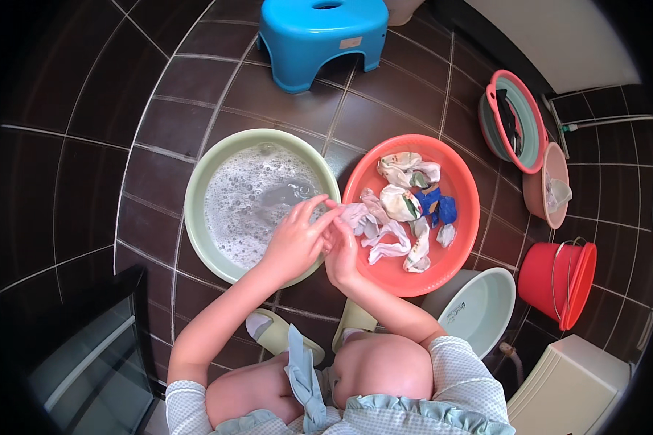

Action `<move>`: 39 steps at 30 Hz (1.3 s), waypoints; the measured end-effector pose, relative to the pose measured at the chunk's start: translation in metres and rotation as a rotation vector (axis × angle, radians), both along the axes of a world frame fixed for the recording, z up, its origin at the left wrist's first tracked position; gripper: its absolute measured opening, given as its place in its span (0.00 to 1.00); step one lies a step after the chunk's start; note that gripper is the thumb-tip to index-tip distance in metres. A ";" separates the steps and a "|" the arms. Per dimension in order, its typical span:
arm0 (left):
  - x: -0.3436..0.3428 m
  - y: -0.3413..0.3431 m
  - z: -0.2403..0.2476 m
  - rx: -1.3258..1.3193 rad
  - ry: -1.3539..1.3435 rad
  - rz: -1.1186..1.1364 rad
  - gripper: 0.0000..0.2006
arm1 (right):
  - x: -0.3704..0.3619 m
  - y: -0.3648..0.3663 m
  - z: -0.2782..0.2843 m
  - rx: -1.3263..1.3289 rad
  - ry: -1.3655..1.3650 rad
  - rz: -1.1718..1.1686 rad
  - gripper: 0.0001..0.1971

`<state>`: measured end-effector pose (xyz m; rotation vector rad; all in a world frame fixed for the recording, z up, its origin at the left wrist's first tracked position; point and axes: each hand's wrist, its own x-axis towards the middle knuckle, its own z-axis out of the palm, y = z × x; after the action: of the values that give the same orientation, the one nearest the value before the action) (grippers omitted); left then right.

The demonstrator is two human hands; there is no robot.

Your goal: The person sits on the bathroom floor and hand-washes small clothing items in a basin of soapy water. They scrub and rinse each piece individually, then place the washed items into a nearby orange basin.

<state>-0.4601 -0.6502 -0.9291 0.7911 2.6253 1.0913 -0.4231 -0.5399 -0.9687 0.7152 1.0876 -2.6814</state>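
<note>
My left hand (294, 238) reaches over the right rim of a pale green basin (201, 243), its fingers bent toward my right hand. My right hand (342, 255) is curled up against it between the two basins. Whatever lies between the fingers is hidden. Soapy water (243, 196) with foam and bubbles fills the green basin. To its right, an orange-red basin (446, 264) holds several small wet cloth pieces that look like socks: a pale lilac one (357, 217) close to my fingertips, a white one (390, 243), a patterned one (408, 165) and a dark blue one (429, 201).
A blue plastic stool (323, 43) stands beyond the basins. At right are a collapsible basin (521, 119), a pink basin (556, 185), a red bucket (550, 279) and a tilted pale basin (479, 312). A beige box (577, 384) sits lower right; dark tiles (170, 127) cover the floor.
</note>
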 end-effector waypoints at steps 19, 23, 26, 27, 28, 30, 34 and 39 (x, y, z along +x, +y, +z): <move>0.017 -0.062 -0.052 -0.092 0.019 0.375 0.28 | -0.051 -0.020 -0.038 0.633 0.362 0.635 0.13; 0.017 -0.100 -0.080 -0.285 0.101 0.490 0.31 | -0.083 -0.038 -0.035 1.143 0.634 0.820 0.16; 0.013 -0.116 -0.090 -0.353 0.108 0.526 0.32 | -0.099 -0.057 -0.046 1.462 0.849 0.818 0.19; 0.011 -0.116 -0.093 -0.386 0.115 0.526 0.32 | -0.102 -0.063 -0.053 1.531 0.890 0.798 0.20; 0.009 -0.116 -0.096 -0.419 0.123 0.525 0.32 | -0.106 -0.069 -0.060 1.599 0.931 0.776 0.21; 0.009 -0.118 -0.102 -0.487 0.076 0.525 0.31 | -0.110 -0.085 -0.062 1.667 0.868 0.963 0.24; 0.013 -0.122 -0.110 -0.558 -0.101 0.451 0.28 | -0.109 -0.106 -0.062 1.906 0.822 1.177 0.24; 0.027 -0.112 -0.107 -0.527 -0.102 0.364 0.22 | -0.120 -0.088 -0.073 2.338 1.017 1.116 0.24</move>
<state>-0.4328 -0.7625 -1.0359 0.1497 2.8279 0.4338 -0.5433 -0.6283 -1.0420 -1.0937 2.8478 0.2645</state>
